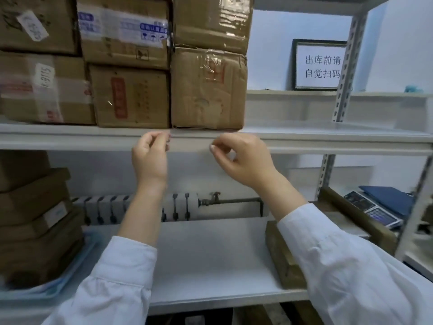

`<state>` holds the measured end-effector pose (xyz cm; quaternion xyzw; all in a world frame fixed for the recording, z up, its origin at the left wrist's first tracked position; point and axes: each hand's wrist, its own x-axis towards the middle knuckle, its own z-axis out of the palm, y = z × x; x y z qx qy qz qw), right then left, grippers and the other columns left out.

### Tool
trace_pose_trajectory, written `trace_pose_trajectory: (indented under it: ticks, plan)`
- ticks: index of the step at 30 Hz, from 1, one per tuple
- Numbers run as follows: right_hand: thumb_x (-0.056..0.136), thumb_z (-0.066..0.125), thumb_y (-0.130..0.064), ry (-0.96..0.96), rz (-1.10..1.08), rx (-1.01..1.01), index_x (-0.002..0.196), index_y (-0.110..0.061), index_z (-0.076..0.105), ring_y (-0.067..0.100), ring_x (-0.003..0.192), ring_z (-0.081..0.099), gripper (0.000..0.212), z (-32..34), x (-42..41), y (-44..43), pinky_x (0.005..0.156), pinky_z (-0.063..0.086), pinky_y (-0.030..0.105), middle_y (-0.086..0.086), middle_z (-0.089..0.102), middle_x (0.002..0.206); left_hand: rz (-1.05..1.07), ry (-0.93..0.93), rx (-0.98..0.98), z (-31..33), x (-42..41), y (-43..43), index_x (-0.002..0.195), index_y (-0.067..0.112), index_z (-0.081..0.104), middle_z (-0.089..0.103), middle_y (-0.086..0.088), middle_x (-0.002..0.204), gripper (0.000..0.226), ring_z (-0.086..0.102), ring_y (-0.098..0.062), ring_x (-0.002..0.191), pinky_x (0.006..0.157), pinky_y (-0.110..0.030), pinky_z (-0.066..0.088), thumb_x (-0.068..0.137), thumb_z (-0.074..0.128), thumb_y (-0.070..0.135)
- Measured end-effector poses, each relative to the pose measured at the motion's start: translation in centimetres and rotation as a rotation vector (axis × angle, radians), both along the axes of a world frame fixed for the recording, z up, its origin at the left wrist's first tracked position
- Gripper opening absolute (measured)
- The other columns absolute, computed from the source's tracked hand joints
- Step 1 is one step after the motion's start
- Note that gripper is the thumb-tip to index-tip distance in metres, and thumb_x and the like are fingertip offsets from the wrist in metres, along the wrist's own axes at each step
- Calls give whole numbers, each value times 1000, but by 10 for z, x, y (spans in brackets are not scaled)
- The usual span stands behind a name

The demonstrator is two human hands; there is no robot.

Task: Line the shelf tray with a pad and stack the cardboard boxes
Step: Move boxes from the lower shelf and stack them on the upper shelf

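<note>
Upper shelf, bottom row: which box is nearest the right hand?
The crumpled brown cardboard box at the row's right end, patched with clear tape; it sits above the right hand, the others lie further left.

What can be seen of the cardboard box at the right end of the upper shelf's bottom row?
The cardboard box is brown, creased and worn, with shiny clear tape and a faded red mark on its front. It stands upright on the white shelf, another box stacked on it, a neighbouring box close against its left.
</note>
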<state>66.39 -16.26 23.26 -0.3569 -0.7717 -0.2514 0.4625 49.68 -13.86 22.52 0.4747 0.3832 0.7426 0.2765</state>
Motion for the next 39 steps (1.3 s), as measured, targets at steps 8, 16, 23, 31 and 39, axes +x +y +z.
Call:
trace_pose_trajectory:
  ticks: [8, 16, 23, 31, 39]
  plan:
    - [93, 51, -37, -135, -111, -482, 101, -21, 67, 14, 85, 61, 23, -46, 65, -7, 70, 50, 31, -9, 63, 84, -291, -390, -426, -54, 82, 1, 65, 20, 56, 61, 12, 50, 26, 53, -7, 60, 54, -20, 35, 89, 46, 21]
    - [88, 58, -45, 128, -186, -1010, 122, -25, 60, 18, 110, 58, 40, -98, 164, 14, 93, 48, 33, 0, 64, 117, -392, -373, -701, -112, 195, 8, 66, 19, 53, 58, 12, 42, 28, 48, -7, 60, 55, -21, 33, 92, 42, 25]
    - [87, 60, -43, 570, -285, -1367, 146, -17, 31, 30, 133, 39, 70, -194, 231, 30, 106, 39, 39, 10, 35, 150, -331, -342, -884, -185, 264, 12, 74, 16, 55, 56, 1, 78, 24, 46, -11, 63, 57, -23, 33, 93, 44, 24]
    - [88, 55, -47, 620, -473, -1499, 147, -22, 23, 35, 137, 20, 71, -242, 263, 51, 112, 25, 48, 15, 23, 150, -278, -266, -1084, -237, 313, 16, 140, 8, 39, 38, -13, 146, 48, 33, -29, 136, 110, -40, 28, 96, 46, 26]
    - [87, 58, -43, 761, -495, -1586, 144, -18, 27, 36, 133, 30, 69, -261, 266, 57, 110, 29, 48, 15, 26, 146, -413, -127, -1227, -264, 325, 15, 107, 2, 60, 63, -8, 65, 27, 56, -21, 68, 59, -25, 49, 96, 50, 24]
